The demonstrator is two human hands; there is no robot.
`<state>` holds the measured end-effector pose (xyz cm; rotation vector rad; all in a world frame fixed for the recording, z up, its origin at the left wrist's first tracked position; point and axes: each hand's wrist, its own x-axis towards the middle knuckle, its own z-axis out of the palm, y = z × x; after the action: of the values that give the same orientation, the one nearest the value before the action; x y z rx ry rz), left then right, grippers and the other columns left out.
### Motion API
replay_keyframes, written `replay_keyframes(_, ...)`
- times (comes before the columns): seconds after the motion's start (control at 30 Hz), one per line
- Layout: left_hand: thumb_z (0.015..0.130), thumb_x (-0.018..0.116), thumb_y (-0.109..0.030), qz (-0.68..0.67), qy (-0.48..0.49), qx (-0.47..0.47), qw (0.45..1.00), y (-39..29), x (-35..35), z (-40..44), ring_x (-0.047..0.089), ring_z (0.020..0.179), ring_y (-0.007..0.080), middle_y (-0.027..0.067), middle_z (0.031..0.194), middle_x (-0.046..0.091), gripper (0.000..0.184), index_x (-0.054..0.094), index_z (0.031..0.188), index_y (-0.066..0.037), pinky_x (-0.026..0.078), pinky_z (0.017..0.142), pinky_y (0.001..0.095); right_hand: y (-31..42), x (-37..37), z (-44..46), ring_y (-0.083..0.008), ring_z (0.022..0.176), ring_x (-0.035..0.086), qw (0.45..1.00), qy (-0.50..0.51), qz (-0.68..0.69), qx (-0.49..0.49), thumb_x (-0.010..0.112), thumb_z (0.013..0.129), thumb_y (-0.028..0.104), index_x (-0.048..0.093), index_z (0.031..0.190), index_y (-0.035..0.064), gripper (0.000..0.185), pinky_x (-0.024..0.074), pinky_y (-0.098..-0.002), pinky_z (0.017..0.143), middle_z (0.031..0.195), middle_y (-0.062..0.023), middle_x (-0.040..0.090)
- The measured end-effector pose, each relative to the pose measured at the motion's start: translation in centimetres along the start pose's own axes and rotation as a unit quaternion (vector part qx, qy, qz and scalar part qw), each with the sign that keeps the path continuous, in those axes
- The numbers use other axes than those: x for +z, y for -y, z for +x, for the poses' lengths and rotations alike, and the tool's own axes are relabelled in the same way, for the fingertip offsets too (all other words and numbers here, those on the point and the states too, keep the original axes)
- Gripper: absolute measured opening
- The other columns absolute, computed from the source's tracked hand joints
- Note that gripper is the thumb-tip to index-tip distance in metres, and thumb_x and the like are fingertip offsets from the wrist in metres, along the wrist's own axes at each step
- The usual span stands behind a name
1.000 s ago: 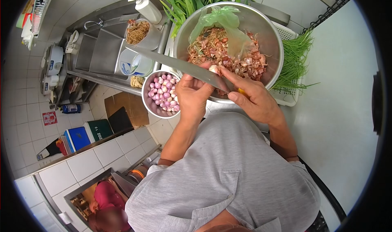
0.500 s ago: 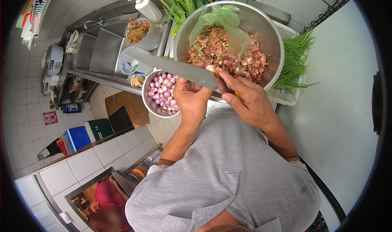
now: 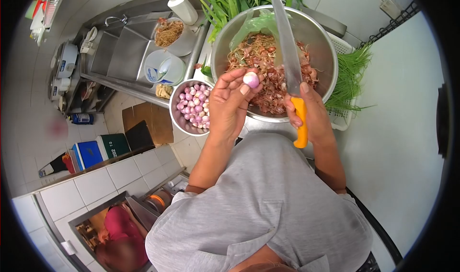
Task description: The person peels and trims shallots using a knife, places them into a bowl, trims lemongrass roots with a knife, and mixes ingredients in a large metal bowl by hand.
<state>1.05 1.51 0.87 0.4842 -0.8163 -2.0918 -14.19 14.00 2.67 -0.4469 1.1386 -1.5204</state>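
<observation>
Though cluttered — tiled kitchen (image 3: pixel 76 195), steel sink (image 3: pixel 128 49)

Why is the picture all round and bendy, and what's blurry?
In the head view, the edges go black and the square white tiles curve, probably from a wide lens; in the same view, a pink smudge is blurred at left, while the round purple-and-white shallot and long metal knife with a yellow handle look fairly sharp.

Bowl (image 3: pixel 324 44) before your torso (image 3: pixel 268 195); peelings (image 3: pixel 277 97), bag (image 3: pixel 256 27) inside. Left of bowl: pot (image 3: pixel 178 120) of shallots (image 3: pixel 194 104); farther left, sink (image 3: pixel 132 48). Right of bowl: chives (image 3: pixel 352 75) over basket (image 3: pixel 341 42). Behind bowl: leafy greens (image 3: pixel 221 11). At bowl's near rim: your left hand (image 3: pixel 229 97) holding shallot (image 3: pixel 251 79), right hand (image 3: pixel 314 110) holding knife (image 3: pixel 287 47).
</observation>
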Motion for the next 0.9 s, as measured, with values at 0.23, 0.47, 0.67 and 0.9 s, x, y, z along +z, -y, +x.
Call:
replay_keyframes(0.23,0.09,0.07,-0.004,0.174,-0.056,0.015,0.983,0.3,-2.5,-0.4,0.07,0.088,0.016,0.0089,0.1,0.07,0.032,0.061,0.12,-0.001,0.058,0.079,0.0303,-1.5,-0.8,0.7,-0.0042,0.048,0.041,0.982,-0.077,-0.155,-0.076,0.045,0.106,0.035,0.039,0.147,0.006,0.051,0.0331,-0.0191,0.042,0.073,0.0017,0.051)
replay_keyframes(0.47,0.082,0.066,-0.005,0.535,-0.225,0.246,0.777,-0.9,-10.7,-1.0,0.059,0.088,0.0276,0.0138,0.096,0.056,0.022,0.061,0.103,-0.001,0.049,0.076,0.0374,-1.1,-3.0,2.4,-0.004,0.056,0.043,0.971,-0.126,-0.194,-0.062,0.051,0.102,0.045,0.054,0.112,0.0126,0.034,0.0326,-0.0187,0.047,0.075,0.0028,0.049)
replay_keyframes(0.67,0.084,0.061,-0.004,0.604,-0.329,0.243,0.684,-2.2,-14.1,-2.9,0.054,0.099,0.0351,0.016,0.101,0.051,0.016,0.059,0.1,0.001,0.045,0.084,0.044,-3.5,2.6,5.6,-0.0054,0.055,0.044,0.964,-0.077,-0.233,-0.107,0.054,0.101,0.042,0.053,0.12,0.0099,0.037,0.0329,-0.02,0.046,0.076,0.0009,0.049)
replay_keyframes(0.9,0.078,0.066,-0.008,0.708,-0.339,0.192,0.589,-1.0,-16.6,-4.3,0.061,0.094,0.0366,0.0191,0.101,0.057,0.025,0.065,0.1,0.003,0.05,0.08,0.0463,-5.1,5.9,7.5,-0.0065,0.057,0.045,0.962,0.015,-0.25,-0.108,0.055,0.101,0.041,0.053,0.121,0.0091,0.038,0.034,-0.0209,0.048,0.078,-0.0002,0.05)
